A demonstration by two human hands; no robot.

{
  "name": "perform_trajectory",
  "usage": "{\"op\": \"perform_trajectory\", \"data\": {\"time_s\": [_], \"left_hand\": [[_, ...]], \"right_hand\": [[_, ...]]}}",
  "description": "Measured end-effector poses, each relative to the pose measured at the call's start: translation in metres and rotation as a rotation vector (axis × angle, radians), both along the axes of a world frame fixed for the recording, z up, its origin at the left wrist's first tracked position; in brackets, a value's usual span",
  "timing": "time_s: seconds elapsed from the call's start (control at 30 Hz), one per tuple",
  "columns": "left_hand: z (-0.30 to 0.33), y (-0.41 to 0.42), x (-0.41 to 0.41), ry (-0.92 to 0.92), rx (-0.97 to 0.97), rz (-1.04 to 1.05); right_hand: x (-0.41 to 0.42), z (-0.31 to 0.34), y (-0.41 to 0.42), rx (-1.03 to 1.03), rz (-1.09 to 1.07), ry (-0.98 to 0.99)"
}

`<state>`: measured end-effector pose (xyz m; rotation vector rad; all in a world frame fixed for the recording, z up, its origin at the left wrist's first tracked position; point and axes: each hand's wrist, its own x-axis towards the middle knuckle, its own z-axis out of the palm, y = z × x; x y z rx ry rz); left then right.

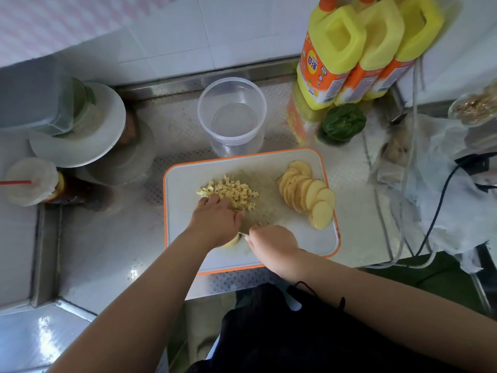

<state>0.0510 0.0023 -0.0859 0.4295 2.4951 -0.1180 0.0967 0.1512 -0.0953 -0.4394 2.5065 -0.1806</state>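
A white cutting board with an orange rim (185,184) lies on the steel counter. A pile of small potato cubes (236,193) sits at its middle, and a fanned row of potato slices (309,195) lies on its right side. My left hand (215,219) rests on the near edge of the cube pile, fingers curled over potato. My right hand (271,243) grips a knife (248,227) whose blade shows between the two hands. A pale potato piece (232,241) peeks out under my left wrist.
An empty clear plastic tub (231,114) stands just behind the board. Yellow oil jugs (357,49) and a green pepper (341,123) stand at the back right. White plates (88,141) and a lidded cup with a red straw (29,181) are on the left. Cables (435,216) and a plastic bag lie right.
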Motion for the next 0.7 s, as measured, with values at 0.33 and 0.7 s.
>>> {"op": "perform_trajectory", "data": {"time_s": [0.33,0.7], "left_hand": [[0.011,0.005,-0.006,-0.09,-0.058,0.011],[-0.037,-0.042,0.104,0.819,0.713,0.192]], "right_hand": [[0.01,0.013,0.009,-0.052,0.019,0.055],[0.013,0.016,0.012,-0.131,-0.041,-0.017]]}}
